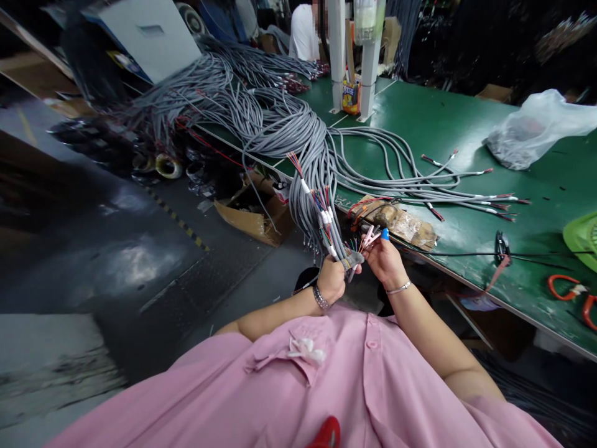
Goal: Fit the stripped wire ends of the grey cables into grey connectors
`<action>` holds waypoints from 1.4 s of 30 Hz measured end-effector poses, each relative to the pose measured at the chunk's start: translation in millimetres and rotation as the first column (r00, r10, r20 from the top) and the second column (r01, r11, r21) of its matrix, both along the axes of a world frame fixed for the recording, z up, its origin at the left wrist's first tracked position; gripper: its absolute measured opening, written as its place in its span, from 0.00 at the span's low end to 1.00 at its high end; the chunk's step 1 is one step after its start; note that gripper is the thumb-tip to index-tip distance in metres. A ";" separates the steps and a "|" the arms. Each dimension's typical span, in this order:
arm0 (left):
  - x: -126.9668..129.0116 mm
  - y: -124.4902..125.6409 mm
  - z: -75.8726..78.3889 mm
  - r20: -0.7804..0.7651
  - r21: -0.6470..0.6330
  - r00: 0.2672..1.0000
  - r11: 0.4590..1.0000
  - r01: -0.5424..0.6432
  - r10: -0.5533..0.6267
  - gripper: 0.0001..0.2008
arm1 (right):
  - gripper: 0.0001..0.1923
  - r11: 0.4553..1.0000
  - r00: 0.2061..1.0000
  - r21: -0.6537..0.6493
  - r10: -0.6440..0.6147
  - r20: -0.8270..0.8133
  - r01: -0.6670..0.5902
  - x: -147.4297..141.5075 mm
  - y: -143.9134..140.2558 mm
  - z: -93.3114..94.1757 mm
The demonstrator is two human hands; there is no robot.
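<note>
Grey multi-core cable end (353, 256) with fanned coloured wires sat at frame centre | left hand (332, 278) clenched around its jacket | right hand (385, 258) pinched individual wires | advice: separate strands singly, keeping jacket steady near green workbench (466, 124) edge.

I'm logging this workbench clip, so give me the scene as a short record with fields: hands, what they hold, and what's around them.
left hand: left hand gripping the grey cable end with fanned coloured wires
right hand: right hand pinching those wire tips, blue cap on one finger
hanging nearby: thick bundle of grey cables draped off the table edge
surface: green table
also there: clear plastic bag, orange-handled tool
</note>
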State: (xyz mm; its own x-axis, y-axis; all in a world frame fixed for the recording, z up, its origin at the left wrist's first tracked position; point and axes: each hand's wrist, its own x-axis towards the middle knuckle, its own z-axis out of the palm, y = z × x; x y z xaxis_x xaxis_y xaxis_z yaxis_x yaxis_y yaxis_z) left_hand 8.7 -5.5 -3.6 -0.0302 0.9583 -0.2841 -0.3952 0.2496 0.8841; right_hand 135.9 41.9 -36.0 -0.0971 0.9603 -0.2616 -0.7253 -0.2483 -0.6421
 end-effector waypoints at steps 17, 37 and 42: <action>0.2 3.9 -8.8 -0.029 -0.005 1.000 1.000 0.010 -0.010 0.13 | 0.16 0.991 0.992 -0.102 -0.094 -0.080 0.086 -10.5 8.8 5.6; -1.8 -0.8 -4.2 0.034 0.041 0.999 0.999 -0.032 0.030 0.11 | 0.13 0.999 0.998 0.004 -0.052 0.025 0.051 2.5 -4.1 5.7; -0.1 -1.0 -3.7 0.039 0.029 0.999 0.999 -0.037 0.036 0.12 | 0.16 0.956 0.917 0.138 -0.288 0.274 0.259 -0.4 -3.4 -0.6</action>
